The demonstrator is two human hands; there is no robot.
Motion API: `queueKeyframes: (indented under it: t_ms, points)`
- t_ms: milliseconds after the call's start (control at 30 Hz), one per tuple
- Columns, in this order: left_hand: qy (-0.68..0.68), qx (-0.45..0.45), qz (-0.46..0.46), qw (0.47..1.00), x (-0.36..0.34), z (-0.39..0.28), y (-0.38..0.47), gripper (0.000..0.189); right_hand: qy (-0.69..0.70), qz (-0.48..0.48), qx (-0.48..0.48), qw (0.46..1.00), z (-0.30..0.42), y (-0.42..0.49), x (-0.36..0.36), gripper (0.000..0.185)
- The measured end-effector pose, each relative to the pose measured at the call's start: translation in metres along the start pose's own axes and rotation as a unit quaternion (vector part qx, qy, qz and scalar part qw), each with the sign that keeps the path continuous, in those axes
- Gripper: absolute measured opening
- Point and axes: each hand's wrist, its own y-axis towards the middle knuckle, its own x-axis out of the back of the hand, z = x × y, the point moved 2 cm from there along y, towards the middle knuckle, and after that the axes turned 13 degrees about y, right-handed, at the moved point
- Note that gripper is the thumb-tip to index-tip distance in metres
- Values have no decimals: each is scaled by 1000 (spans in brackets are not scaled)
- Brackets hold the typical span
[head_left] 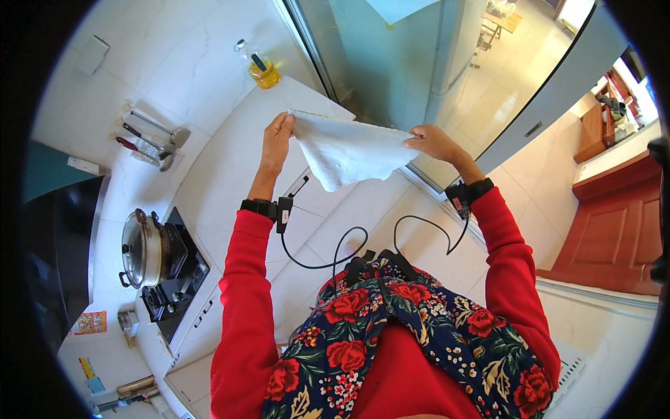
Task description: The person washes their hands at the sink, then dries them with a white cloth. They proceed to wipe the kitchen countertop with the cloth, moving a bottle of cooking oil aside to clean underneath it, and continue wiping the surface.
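Observation:
A white cloth hangs stretched between my two hands, its lower part drooping to a rounded point. My left hand pinches the cloth's left top corner between thumb and fingers, near the counter's edge. At the opposite corner, my right hand grips the cloth in front of the glass door. Both arms reach forward, and the cloth is held in the air above the floor. Black straps with small boxes and cables sit on both wrists.
A white countertop runs along the left, with an oil bottle at its far end. A lidded pot stands on the gas stove. Ladles hang on the wall. A sliding glass door stands ahead.

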Motion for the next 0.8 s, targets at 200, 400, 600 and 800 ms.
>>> queueKeyframes:
  t_ms: [200, 400, 600, 800]
  points:
    - [84, 14, 10, 996, 6, 22, -3, 30, 115, -2, -84, 990, 16, -7, 19, 37]
    - [46, 57, 65, 995, 0, 32, -9, 30, 121, -18, -82, 989, 19, -10, 28, 34]
    - [10, 96, 71, 993, -6, 32, -15, 30, 117, -13, -89, 989, 7, -12, 28, 33]
    - [-15, 143, 101, 984, -22, 30, -23, 30, 158, -5, -141, 977, -1, -23, 22, 32]
